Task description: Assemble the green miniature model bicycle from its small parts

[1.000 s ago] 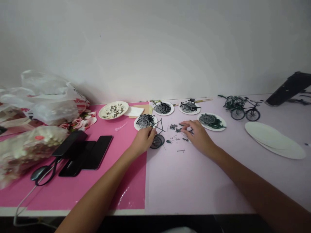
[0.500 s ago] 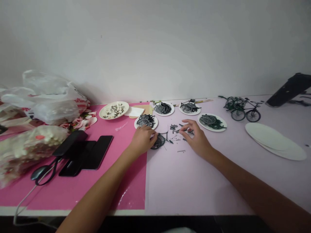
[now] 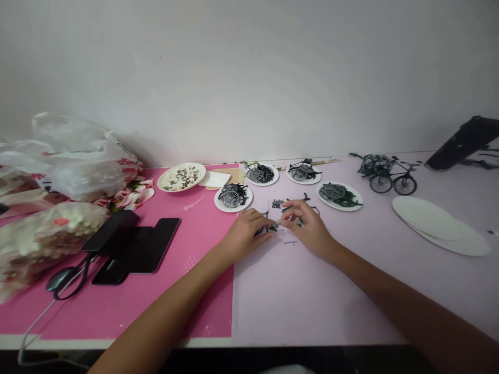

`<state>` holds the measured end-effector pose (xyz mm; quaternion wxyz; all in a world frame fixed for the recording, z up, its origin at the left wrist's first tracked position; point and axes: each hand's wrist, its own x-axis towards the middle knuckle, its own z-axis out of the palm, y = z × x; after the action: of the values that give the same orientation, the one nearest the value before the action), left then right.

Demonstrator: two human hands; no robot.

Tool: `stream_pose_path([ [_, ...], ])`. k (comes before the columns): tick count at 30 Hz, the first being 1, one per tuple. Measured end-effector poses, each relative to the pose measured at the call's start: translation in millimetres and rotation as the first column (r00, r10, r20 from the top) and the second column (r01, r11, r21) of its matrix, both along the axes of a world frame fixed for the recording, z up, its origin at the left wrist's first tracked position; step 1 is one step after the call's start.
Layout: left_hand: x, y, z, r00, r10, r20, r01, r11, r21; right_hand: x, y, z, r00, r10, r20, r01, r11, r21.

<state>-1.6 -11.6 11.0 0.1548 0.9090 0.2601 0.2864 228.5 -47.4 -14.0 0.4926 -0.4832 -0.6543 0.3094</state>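
Toy bicycle frame (image 3: 268, 228): dark, partly hidden, lying within the left hand (image 3: 247, 232), between thumb and fingers, its visible end toward the right hand (image 3: 304, 222).
Left hand: closed on the frame.
Right hand: thumb and forefinger pinched on a small part (image 3: 278, 223), at the left fingertips; exact contact too small to tell.
Pins (image 3: 289, 242): loose on the table (image 3: 296, 301), just nearer the wearer than the pinch.
Grey piece (image 3: 277, 203): just beyond the pinch.
Thin dark piece (image 3: 306, 197): just beyond the right fingers.
Plates of bicycle parts, four: near plate (image 3: 233, 210) beyond the left hand; green-part plate (image 3: 345, 209) beyond the right; two others farther off, between these.
Assembled bicycles (image 3: 404, 183): well apart, rightward of the right hand.
White plates (image 3: 424, 221): overlapping, same side, nearer the wearer than the bicycles.
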Motion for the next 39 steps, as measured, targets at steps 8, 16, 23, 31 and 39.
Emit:
stream_pose_path([
  [8,2,-4,1.2,0.983,0.077,0.164,-0.056,0.99,-0.13,1,-2,-4.7,0.993,0.085,0.086,-0.078,0.994,-0.076],
  [16,8,-8,-5.5,0.958,0.127,0.256,-0.009,0.908,-0.418,-2,-6,1.4,0.983,0.138,0.121,-0.127,0.987,-0.094],
  [23,9,-9,-10.1,0.951,0.056,0.304,0.075,0.912,-0.404,-4,-9,5.0,0.966,0.218,0.136,-0.204,0.973,-0.109],
  [31,7,-6,-9.0,0.961,0.042,0.275,0.06,0.933,-0.354,0,-4,1.0,0.957,0.067,0.282,-0.09,0.993,0.072],
  [39,4,0,-7.8,0.934,0.232,0.273,-0.07,0.865,-0.497,7,4,-1.7,0.884,-0.004,0.467,-0.015,0.999,0.035],
])
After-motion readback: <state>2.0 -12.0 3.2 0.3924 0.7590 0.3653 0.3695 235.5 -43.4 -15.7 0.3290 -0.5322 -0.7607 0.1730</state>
